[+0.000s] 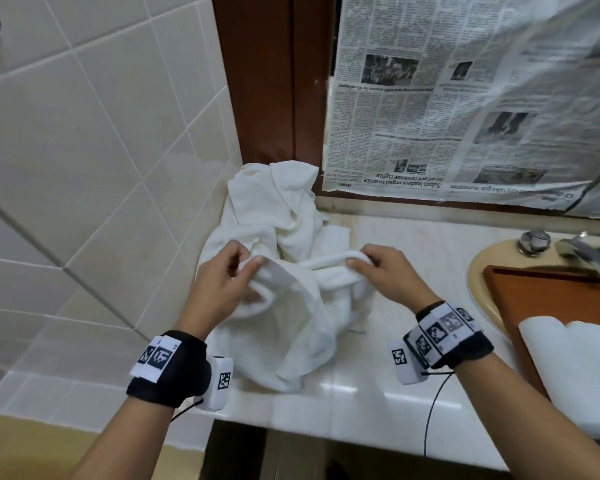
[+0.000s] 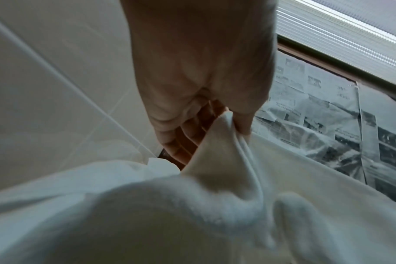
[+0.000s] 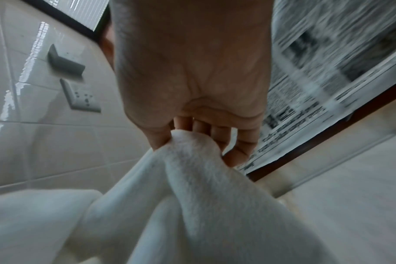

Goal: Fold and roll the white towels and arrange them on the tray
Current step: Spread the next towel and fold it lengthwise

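A crumpled white towel (image 1: 298, 327) hangs between my two hands above the white counter (image 1: 378, 396). My left hand (image 1: 243, 268) pinches its edge between thumb and fingers; the left wrist view shows the cloth (image 2: 226, 139) caught at the thumb of my left hand (image 2: 237, 123). My right hand (image 1: 357, 261) pinches a thick fold of the same towel, seen in the right wrist view as terry cloth (image 3: 192, 155) held by my right hand (image 3: 188, 141). More white towels (image 1: 278, 202) lie heaped in the back corner. A wooden tray (image 1: 541, 306) at the right carries rolled white towels (image 1: 575, 362).
The tray sits over a beige sink (image 1: 482, 268) with a chrome tap (image 1: 534, 242) behind it. Newspaper (image 1: 465, 98) covers the mirror in a brown frame (image 1: 267, 81). Tiled wall (image 1: 84, 150) closes the left side. A black cable (image 1: 433, 410) hangs from my right wrist.
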Demonstrator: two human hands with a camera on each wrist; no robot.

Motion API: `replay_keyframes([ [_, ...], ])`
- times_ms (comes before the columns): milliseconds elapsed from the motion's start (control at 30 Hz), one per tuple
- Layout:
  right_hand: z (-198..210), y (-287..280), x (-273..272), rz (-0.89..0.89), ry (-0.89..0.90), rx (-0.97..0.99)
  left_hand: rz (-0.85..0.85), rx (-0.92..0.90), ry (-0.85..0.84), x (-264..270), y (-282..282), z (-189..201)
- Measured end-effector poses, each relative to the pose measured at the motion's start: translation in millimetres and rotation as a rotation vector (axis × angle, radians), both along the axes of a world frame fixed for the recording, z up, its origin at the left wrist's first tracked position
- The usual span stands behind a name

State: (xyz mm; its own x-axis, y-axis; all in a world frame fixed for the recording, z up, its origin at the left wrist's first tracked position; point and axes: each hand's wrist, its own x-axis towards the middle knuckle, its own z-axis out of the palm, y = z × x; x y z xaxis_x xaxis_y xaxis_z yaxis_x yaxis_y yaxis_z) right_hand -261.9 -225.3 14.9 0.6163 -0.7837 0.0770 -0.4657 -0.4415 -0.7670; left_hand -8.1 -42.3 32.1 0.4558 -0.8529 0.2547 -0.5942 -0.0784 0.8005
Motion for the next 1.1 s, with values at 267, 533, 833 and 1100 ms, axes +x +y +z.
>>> replay_keyframes([
  [267,-21.1,18.0,-91.2,-0.333,0.034,0.069,-0.071,0.051,0.104,-47.2,-12.6,-12.3],
  [533,-67.2,72.4,-95.5,-0.304,0.103,0.014,-0.161,0.166,-0.064,-104.8,-51.4,-40.8],
  [833,-132.6,98.7,-139.0,-0.322,0.518,0.099,-0.357,0.287,-0.61,-159.7,-13.7,-101.4],
  [1100,-147.3,75.3,-160.5,-0.248,0.485,-0.049,-0.273,0.461,-0.541,-191.5,-5.4,-138.4],
])
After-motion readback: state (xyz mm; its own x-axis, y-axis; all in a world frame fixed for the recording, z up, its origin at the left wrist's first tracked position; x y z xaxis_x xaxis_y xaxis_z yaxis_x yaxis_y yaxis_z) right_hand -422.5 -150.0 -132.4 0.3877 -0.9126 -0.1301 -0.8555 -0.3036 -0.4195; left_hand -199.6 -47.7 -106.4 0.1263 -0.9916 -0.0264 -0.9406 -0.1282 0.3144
